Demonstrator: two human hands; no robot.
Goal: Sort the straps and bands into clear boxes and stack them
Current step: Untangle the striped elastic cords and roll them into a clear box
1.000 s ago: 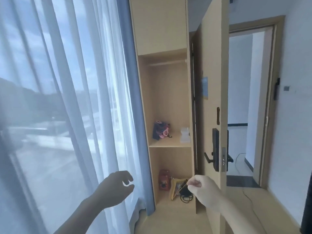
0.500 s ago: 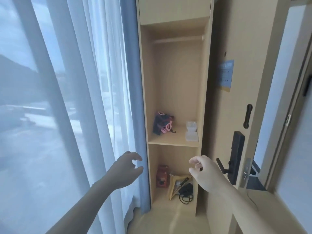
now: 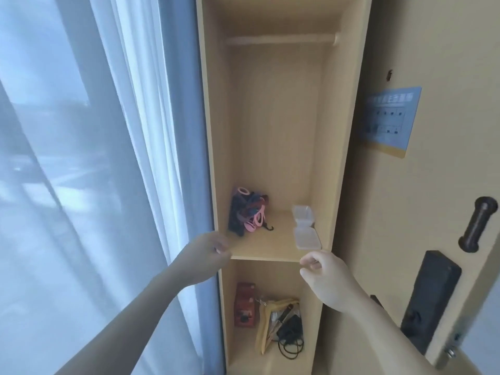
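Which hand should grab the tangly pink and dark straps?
Probably the left hand: it hovers at the front edge of the wooden shelf, close to the tangled pile of pink and dark straps. The right hand is nearer the clear plastic boxes on the other side.

On the middle shelf (image 3: 270,243) of the tall pale wooden cabinet (image 3: 273,117), the tangled heap of pink and dark straps and bands (image 3: 244,212) lies at 9 o'clock by the left wall. The two small clear plastic boxes (image 3: 305,227) sit at 3 o'clock, one behind the other. Before the shelf's front edge, the left hand (image 3: 208,255) hovers at 7 o'clock and the right hand (image 3: 327,280) at 5. Below, a red carton (image 3: 244,304) stands left of a wooden hanger (image 3: 266,323).
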